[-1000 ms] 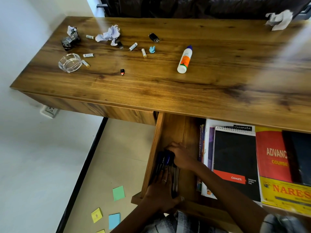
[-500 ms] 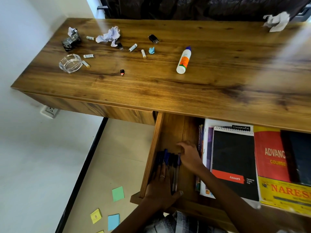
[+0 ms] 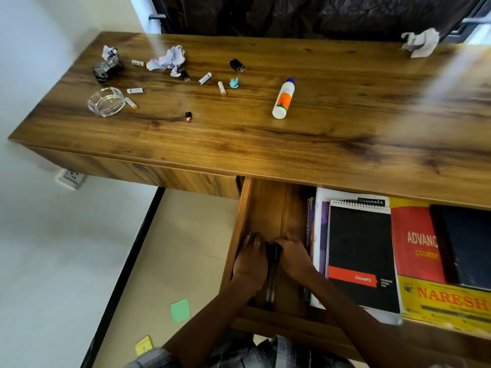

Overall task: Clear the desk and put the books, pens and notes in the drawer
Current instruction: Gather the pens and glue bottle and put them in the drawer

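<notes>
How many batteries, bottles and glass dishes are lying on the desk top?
Batteries: 5
Bottles: 1
Glass dishes: 1
Total: 7

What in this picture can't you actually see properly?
- Pens in the drawer: mostly covered by the left hand and right hand; number unclear.
- Yellow book: cut off by the right edge.
- Books' far ends: hidden under the desk.
- Battery labels: too small.
</notes>
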Demonstrator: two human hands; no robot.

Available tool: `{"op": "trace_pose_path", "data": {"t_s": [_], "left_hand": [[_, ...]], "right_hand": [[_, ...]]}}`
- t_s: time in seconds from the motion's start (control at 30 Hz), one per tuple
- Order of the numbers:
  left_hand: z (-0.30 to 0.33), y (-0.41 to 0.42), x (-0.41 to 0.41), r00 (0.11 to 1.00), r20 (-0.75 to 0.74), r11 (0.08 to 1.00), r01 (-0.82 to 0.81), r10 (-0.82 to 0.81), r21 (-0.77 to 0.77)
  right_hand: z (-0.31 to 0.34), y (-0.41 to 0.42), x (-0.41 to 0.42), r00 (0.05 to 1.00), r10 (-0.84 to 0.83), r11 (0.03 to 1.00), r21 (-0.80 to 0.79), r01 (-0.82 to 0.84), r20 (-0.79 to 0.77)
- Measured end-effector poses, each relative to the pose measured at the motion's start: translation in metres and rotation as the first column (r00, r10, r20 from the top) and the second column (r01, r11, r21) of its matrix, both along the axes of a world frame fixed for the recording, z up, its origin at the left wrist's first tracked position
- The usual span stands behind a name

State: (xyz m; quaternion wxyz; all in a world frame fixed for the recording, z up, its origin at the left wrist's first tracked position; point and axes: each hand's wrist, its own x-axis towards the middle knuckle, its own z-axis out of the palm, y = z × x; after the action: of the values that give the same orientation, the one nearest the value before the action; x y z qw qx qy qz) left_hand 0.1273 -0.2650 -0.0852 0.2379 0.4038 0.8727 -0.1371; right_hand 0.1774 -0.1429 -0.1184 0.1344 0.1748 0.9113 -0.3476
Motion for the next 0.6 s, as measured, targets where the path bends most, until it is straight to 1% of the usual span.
{"op": "trace_pose_path", "data": {"t_s": [0.07,0.13,0.2,0.27,0.3,0.33,0.37,0.4,0.43,0.5,0.53,0.6], "left_hand": [[0.001,-0.002,0.002,1.000,-0.013,1.000,0.026,-0.026,0.015],[0.003,-0.004,0.004,1.000,-0.015,0.998,0.022,-0.021,0.065],[0.003,-0.006,0.007,0.998,0.002,0.987,-0.055,0.055,0.148],[0.002,-0.008,0.010,0.992,0.009,0.957,-0.126,0.128,0.262],[-0.001,-0.010,0.011,0.991,-0.016,0.939,-0.118,0.130,0.324],[-0.003,-0.011,0.011,0.991,0.003,0.926,-0.123,0.131,0.357],[-0.003,-0.012,0.011,0.991,0.050,0.923,-0.132,0.122,0.361],[-0.001,-0.012,0.011,0.993,0.030,0.920,-0.116,0.113,0.373],[-0.001,-0.012,0.010,0.993,0.044,0.916,-0.121,0.113,0.382],[0.002,-0.011,0.007,0.995,0.022,0.883,-0.099,0.100,0.459],[0.005,-0.008,0.004,0.995,-0.017,0.865,-0.078,0.099,0.495],[0.010,-0.005,-0.003,0.996,-0.051,0.859,-0.042,0.079,0.510]], "right_hand": [[0.003,-0.002,0.000,1.000,0.002,1.000,-0.026,-0.002,0.000],[0.006,-0.002,0.000,0.999,-0.040,0.997,-0.061,0.038,-0.020],[0.013,0.000,0.002,0.992,-0.117,0.990,-0.079,0.113,-0.053],[0.024,0.003,0.002,0.977,-0.193,0.979,-0.084,0.185,-0.093],[0.031,0.005,0.002,0.967,-0.217,0.975,-0.080,0.208,-0.130],[0.038,0.007,0.001,0.956,-0.229,0.973,-0.073,0.219,-0.181],[0.047,0.010,-0.001,0.943,-0.234,0.972,-0.070,0.224,-0.237],[0.055,0.013,-0.003,0.924,-0.244,0.970,-0.072,0.234,-0.295],[0.064,0.016,-0.006,0.897,-0.263,0.965,-0.078,0.251,-0.356],[0.082,0.024,-0.017,0.822,-0.293,0.953,-0.083,0.290,-0.488],[0.091,0.029,-0.024,0.781,-0.289,0.951,-0.069,0.303,-0.553],[0.110,0.041,-0.046,0.715,-0.263,0.946,-0.026,0.324,-0.648]]}}
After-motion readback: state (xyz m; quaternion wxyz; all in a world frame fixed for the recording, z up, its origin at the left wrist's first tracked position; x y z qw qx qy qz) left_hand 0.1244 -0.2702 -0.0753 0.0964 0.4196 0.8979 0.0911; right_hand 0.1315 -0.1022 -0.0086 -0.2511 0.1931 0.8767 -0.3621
